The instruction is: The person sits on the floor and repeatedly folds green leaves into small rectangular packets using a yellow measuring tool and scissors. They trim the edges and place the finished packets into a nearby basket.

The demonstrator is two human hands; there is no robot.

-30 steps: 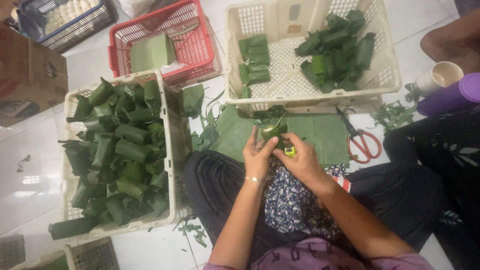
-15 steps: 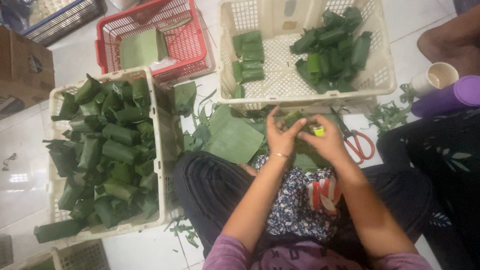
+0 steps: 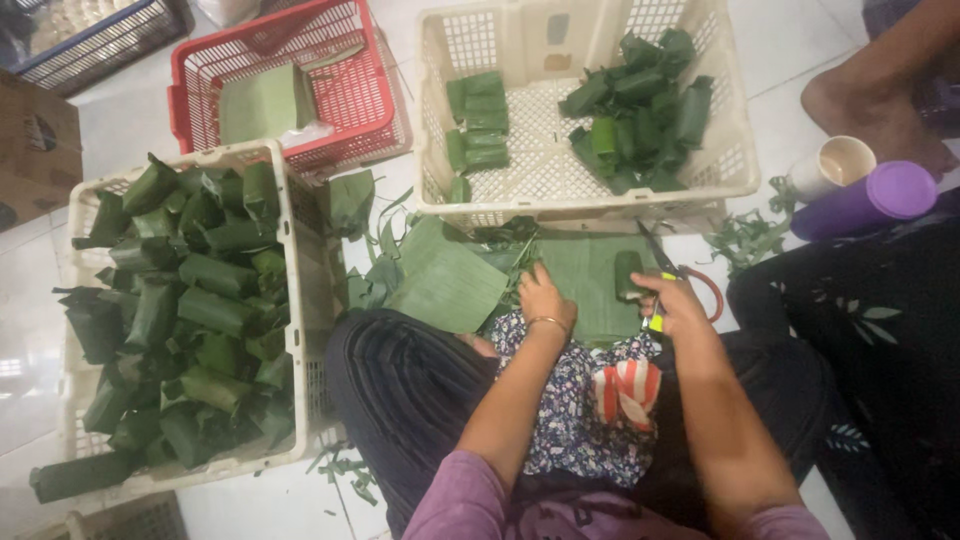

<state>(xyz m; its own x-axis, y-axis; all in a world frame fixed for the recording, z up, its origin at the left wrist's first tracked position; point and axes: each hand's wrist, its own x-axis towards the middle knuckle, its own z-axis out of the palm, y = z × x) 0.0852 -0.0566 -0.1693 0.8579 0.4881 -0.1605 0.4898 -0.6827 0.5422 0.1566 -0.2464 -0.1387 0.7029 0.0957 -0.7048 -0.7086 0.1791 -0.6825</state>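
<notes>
Hands have parted: right hand point(image 3: 672, 300) now grips a leaf parcel point(image 3: 628, 275), left hand point(image 3: 543, 298) released.

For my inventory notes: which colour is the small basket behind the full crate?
Red, a red plastic basket; the head view shows it clearly.

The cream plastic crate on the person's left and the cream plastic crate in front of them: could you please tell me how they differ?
The cream plastic crate on the left is heaped full with long dark green leaf-wrapped rolls. The cream plastic crate in front is mostly bare, holding fewer, shorter green bundles, some in a neat row. Both are perforated and stand on the tiled floor.
</notes>
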